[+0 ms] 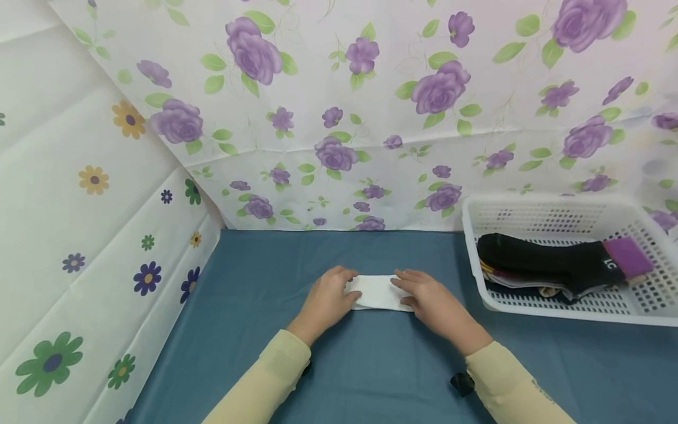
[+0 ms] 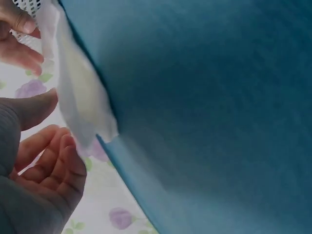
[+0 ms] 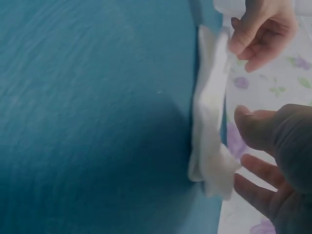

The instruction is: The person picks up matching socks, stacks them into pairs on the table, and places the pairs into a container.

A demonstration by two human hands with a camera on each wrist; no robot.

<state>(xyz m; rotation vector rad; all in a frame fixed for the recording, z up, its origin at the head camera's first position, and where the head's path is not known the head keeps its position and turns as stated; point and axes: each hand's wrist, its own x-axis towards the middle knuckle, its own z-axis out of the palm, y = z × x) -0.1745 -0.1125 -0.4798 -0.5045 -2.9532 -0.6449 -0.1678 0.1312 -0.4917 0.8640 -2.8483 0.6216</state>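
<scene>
A white folded cloth, perhaps a sock [image 1: 377, 292], lies flat on the blue tabletop in front of me, its long side running left to right. At its left end is my left hand [image 1: 329, 299], thumb over the near part and fingertips at the far edge, with a gap between them. My right hand [image 1: 431, 303] touches the right end with spread, slightly bent fingers. In the left wrist view, the left fingertips [image 2: 68, 141] meet the cloth's end [image 2: 80, 92]. The right wrist view shows the right fingertips [image 3: 243, 178] against the cloth's edge [image 3: 212, 112].
A white perforated plastic basket [image 1: 572, 315] stands at the right, holding a black sock [image 1: 529, 259] with a purple band [image 1: 628, 256] over other folded items. White flowered sheets [image 1: 339, 118] rise behind and at the left of the blue tabletop [image 1: 371, 377].
</scene>
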